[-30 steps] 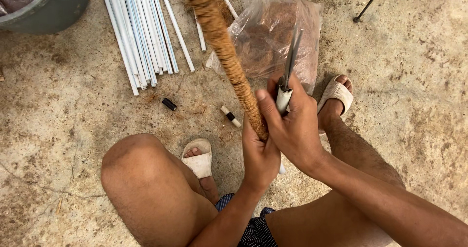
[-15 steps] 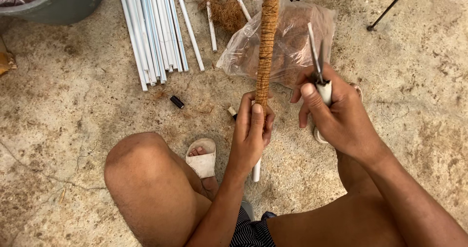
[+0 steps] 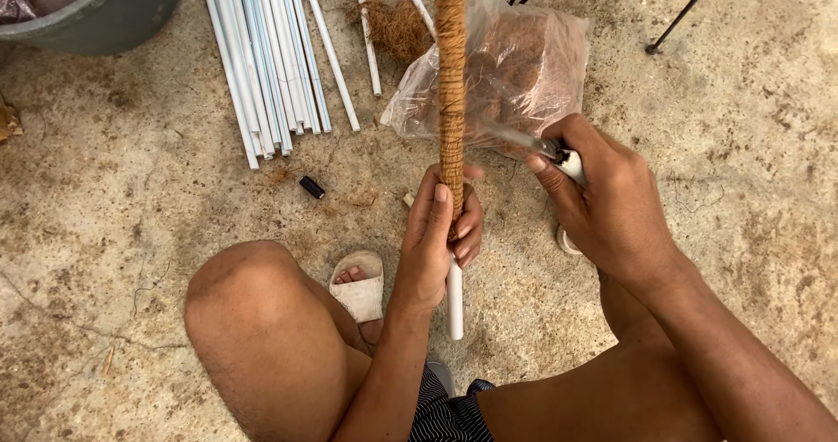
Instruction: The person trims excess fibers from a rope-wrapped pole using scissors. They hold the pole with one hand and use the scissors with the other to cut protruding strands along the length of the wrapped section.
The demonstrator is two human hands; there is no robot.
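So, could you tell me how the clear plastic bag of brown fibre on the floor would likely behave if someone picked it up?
The clear plastic bag looks thin and crumpled, so it would probably sag and change shape. Its filling looks like loose brown fibre, so it is likely light for its bulk. The film seems glossy, perhaps slightly slippery, and it is unlikely to roll.

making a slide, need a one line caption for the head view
Left hand grips a fibre-wrapped white pipe; right hand holds scissors beside it.
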